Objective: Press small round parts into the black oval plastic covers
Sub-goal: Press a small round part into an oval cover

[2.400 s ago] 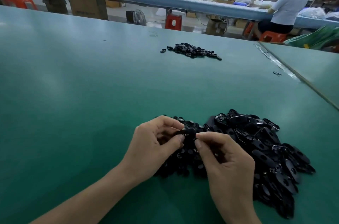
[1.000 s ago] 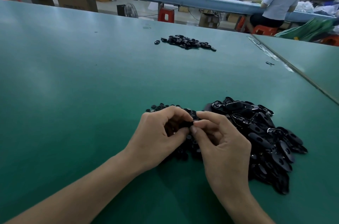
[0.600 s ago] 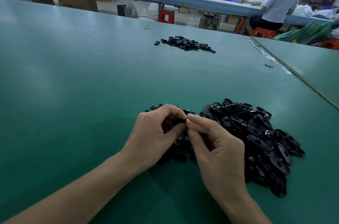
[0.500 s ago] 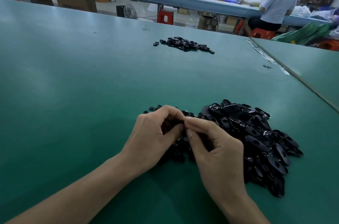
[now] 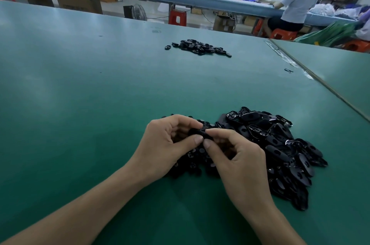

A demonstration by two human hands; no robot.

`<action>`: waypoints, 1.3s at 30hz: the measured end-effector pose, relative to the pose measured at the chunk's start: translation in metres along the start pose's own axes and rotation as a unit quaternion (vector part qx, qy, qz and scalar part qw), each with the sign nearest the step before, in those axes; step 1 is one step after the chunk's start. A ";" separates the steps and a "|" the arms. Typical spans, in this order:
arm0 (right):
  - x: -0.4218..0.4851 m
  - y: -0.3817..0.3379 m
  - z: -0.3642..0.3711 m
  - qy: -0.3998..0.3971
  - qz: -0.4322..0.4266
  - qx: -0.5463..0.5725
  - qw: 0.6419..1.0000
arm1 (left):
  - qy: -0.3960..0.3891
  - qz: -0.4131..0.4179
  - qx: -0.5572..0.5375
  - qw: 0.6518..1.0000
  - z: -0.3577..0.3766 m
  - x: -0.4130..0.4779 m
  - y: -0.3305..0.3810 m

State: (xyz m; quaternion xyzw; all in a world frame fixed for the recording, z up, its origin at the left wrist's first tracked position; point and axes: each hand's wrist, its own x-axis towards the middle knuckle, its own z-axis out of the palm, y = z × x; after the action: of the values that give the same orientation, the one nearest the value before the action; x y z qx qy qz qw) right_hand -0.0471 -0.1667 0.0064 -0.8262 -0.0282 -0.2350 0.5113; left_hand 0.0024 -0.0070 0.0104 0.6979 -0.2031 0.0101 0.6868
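Both hands, left (image 5: 164,145) and right (image 5: 239,161), pinch one black cover (image 5: 197,132) between curled fingertips above the pile (image 5: 280,152).

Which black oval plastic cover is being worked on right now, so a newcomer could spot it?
On the green table, find the larger heap of black oval plastic covers, nearest the camera. At its left edge the left hand and right hand meet. The black oval plastic cover pinched between their fingertips is the only one held, not lying loose.
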 end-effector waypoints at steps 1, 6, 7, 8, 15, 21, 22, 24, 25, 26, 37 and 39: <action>0.000 0.000 -0.001 -0.005 0.004 0.000 1.000 | -0.001 0.000 0.002 1.000 0.000 0.000 0.000; 0.000 -0.001 -0.003 -0.025 0.004 -0.002 1.000 | -0.005 -0.002 0.009 1.000 0.000 -0.001 0.001; 0.000 -0.002 -0.003 -0.026 0.005 -0.002 1.000 | -0.006 -0.002 0.011 1.000 0.000 -0.001 0.001; 0.000 -0.002 -0.003 -0.028 0.008 0.000 1.000 | -0.006 -0.001 0.013 1.000 0.001 -0.001 0.001; 0.001 -0.003 -0.005 -0.039 0.019 0.022 0.999 | -0.009 -0.002 0.013 1.000 0.001 -0.001 0.001; 0.000 -0.005 -0.005 -0.040 0.030 0.025 0.998 | -0.010 0.005 0.033 0.999 0.001 -0.002 0.000; 0.001 -0.006 -0.005 -0.041 0.031 0.026 0.998 | -0.010 0.008 0.038 0.999 0.001 -0.002 0.000; 0.001 -0.007 -0.004 -0.040 0.034 0.025 0.998 | -0.006 0.013 0.047 0.999 0.001 -0.002 -0.001; 0.001 -0.008 -0.004 -0.039 0.036 0.021 0.998 | -0.004 0.016 0.052 0.998 0.001 -0.002 -0.002; 0.001 -0.009 -0.004 -0.039 0.037 0.017 0.998 | -0.002 0.020 0.056 0.998 0.001 -0.003 -0.002; 0.001 -0.013 -0.005 -0.038 0.041 -0.001 0.998 | 0.000 0.025 0.031 0.999 -0.001 -0.002 -0.005; 0.001 -0.014 -0.006 -0.041 0.034 -0.003 0.999 | 0.004 0.022 0.027 0.999 0.000 -0.003 -0.006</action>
State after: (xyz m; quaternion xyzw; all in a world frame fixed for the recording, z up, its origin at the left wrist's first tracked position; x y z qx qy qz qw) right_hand -0.0521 -0.1652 0.0206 -0.8369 -0.0201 -0.1832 0.5153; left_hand 0.0012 -0.0061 0.0040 0.7112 -0.2155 0.0338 0.6683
